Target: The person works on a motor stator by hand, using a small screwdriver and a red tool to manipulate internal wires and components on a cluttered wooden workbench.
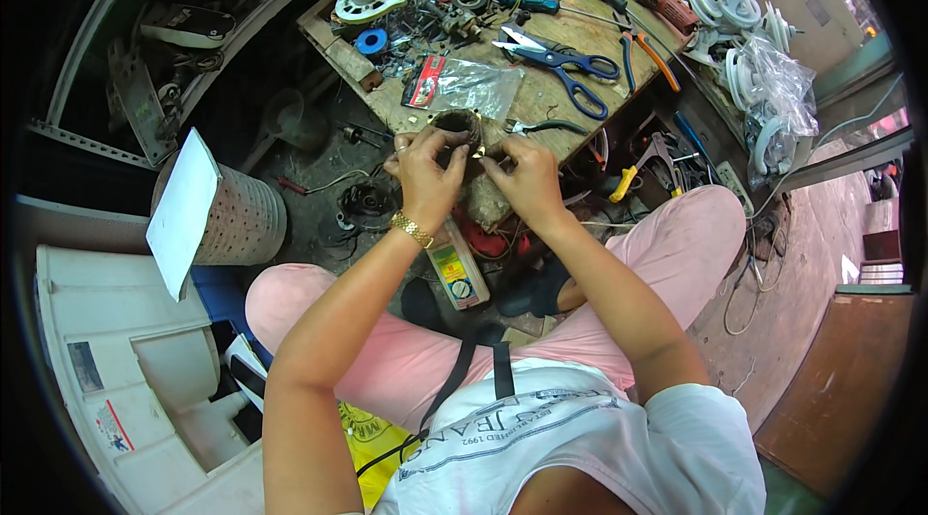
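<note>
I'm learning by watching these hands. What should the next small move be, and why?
Perhaps brace the dark ring-shaped part with the left hand, then work at its near rim with the right hand: the left hand is at the part, and the right one's fingertips are close beside it.

Tan is shown by the table (578, 35), dark brown by the round part (458, 122). The scissors (559, 61) are handled in blue, the pliers (661, 61) in blue and orange. The pale drum (242, 215) is patterned with dots.
</note>
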Available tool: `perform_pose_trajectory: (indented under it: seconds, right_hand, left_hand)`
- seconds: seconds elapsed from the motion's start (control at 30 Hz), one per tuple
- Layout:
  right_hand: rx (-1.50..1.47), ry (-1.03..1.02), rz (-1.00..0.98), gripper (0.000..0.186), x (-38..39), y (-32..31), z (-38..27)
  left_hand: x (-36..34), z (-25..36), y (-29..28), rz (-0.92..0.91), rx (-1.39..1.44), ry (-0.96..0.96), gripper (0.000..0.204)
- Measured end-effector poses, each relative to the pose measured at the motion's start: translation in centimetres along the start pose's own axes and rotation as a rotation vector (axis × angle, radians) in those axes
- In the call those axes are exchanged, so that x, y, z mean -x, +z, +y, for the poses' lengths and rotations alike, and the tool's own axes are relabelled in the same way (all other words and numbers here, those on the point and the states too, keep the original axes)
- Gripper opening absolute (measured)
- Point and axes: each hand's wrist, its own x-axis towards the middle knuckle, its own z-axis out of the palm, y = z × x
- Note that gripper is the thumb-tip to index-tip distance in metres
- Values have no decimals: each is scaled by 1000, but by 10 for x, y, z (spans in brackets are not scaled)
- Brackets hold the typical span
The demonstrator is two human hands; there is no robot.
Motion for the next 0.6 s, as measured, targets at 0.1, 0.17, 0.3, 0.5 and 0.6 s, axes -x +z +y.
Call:
perform_pose_trajectory:
  seconds: [0.1,0.17,0.3,0.5,0.6]
  right_hand:
    - [-65,10,91,16,5,5,-12]
    - [-26,-96,104,14,7,5,-16]
    - [-93,-94,134,15,11,9,-11]
    - [-225,-28,209,14,13,20,-10]
    - [-242,-107,256,14,11,22,-10]
  left_hand:
    - [0,-3,-1,15,-9,8,10]
    - [2,-6,-1,21,11,12,10]
    - [0,-5,-3,42,-7,93,13]
    - [1,-1,-3,47,-42,91,12]
    - [1,-1,-2,51,-48,95,12]
